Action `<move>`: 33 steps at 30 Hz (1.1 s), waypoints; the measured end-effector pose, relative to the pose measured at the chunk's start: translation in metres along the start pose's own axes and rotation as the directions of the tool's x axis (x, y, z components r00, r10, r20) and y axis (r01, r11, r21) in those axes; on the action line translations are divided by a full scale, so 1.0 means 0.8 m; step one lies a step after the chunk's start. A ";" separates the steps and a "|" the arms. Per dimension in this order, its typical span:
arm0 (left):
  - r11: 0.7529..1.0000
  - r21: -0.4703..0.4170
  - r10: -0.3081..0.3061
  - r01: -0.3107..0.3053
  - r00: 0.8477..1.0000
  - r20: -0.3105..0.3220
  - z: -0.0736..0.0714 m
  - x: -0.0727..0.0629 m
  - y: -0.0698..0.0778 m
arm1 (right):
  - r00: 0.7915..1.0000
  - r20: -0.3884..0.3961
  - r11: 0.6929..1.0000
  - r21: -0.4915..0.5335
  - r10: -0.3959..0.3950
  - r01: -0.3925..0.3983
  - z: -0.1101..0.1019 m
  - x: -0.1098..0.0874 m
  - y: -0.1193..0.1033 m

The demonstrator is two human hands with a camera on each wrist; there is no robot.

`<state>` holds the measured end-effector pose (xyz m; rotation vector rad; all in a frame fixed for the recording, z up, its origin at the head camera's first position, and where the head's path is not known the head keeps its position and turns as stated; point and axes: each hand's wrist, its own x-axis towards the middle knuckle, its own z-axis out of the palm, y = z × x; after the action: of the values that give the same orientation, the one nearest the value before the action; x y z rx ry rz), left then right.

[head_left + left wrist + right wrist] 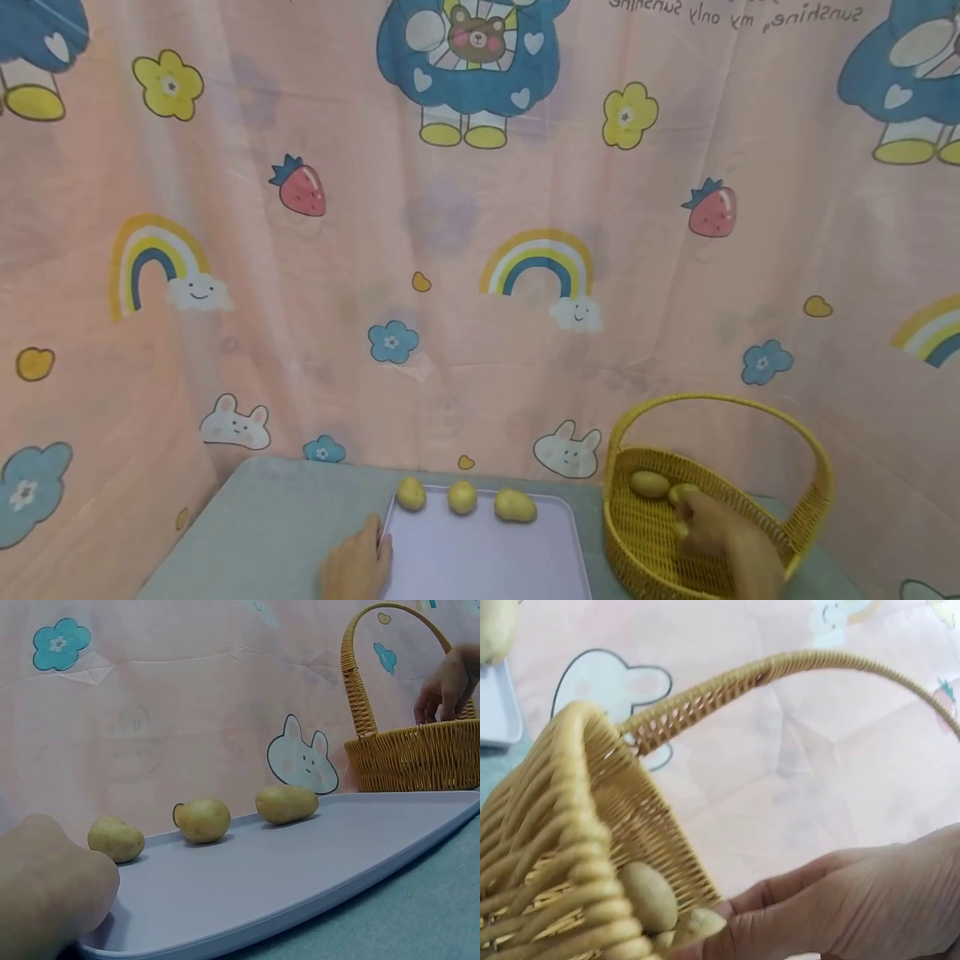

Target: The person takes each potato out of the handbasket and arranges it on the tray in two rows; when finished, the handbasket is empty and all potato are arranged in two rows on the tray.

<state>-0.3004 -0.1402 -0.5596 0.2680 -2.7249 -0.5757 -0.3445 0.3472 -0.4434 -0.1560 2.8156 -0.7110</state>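
Observation:
My left hand [356,562] grips the left edge of a pale lilac tray [480,558], its thumb side at the rim. Along the tray's far side lie three yellow potatoes: a left one [411,493], a middle one [462,497] and a longer right one [515,506]. On the right, my right hand [712,529] reaches down into a yellow wicker basket [622,533]. Its thumb and fingers pinch a potato [700,924] there, partly hidden by the hand. Another potato [649,896] lies right beside it in the basket.
The basket's tall arched handle [712,398] rises over the right hand. A grey-green cloth [277,517] covers the table. Behind it hangs a pink curtain [450,383] printed with rainbows, rabbits and flowers.

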 end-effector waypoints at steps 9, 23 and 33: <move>1.000 -0.008 0.020 -0.020 0.999 -0.031 -0.002 0.000 0.000 | 0.997 0.056 0.998 -0.023 -0.049 0.051 -0.002 0.038 0.033; 1.000 -0.004 -0.004 0.004 1.000 -0.016 -0.002 0.000 0.000 | 0.987 -0.047 0.984 0.083 -0.155 0.159 -0.023 -0.017 -0.061; 1.000 0.001 0.001 -0.001 1.000 -0.010 -0.004 -0.001 0.002 | 0.899 0.016 0.876 0.232 -0.438 0.422 -0.013 -0.017 -0.096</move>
<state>-0.2986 -0.1394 -0.5567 0.2692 -2.7159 -0.5720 -0.3303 0.2865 -0.3947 -0.7707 2.6279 -1.0863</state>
